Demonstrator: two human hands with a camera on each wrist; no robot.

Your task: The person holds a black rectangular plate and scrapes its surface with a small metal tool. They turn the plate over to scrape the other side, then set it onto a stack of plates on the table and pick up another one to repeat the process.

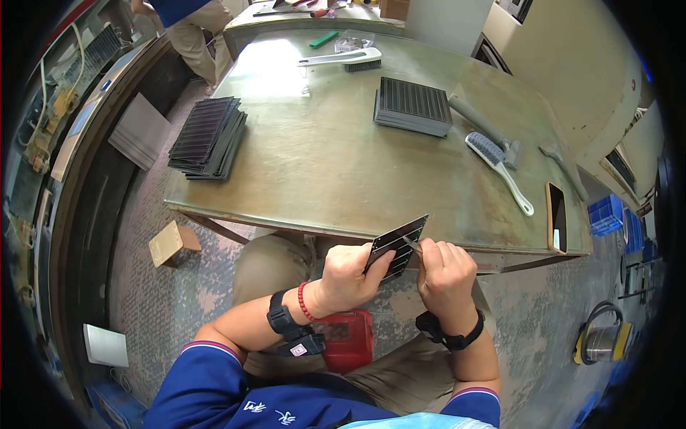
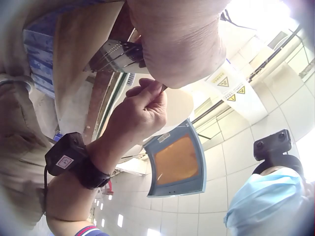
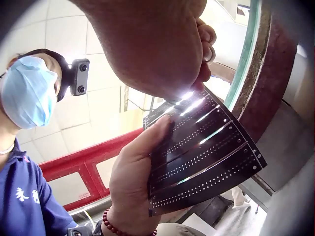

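A dark slotted plate (image 1: 397, 246) is held tilted just below the near table edge (image 1: 300, 223). My left hand (image 1: 354, 275) grips its lower left part, thumb across the face. My right hand (image 1: 444, 272) pinches a thin metal tool (image 1: 411, 242) whose tip touches the plate's upper edge. In the right wrist view the plate (image 3: 206, 152) shows rows of small holes and shiny slots, with the left hand (image 3: 135, 187) beneath it. The left wrist view shows the right hand (image 2: 142, 110) pinching the tool under the plate (image 2: 114, 56).
On the table lie a fanned stack of dark plates (image 1: 207, 137), a squared stack (image 1: 413, 106), two brushes (image 1: 498, 168) (image 1: 344, 58) and a phone (image 1: 557, 217). A red box (image 1: 349, 340) sits by my knees and a wooden block (image 1: 173, 244) on the floor. Another person (image 1: 189, 25) stands beyond the table.
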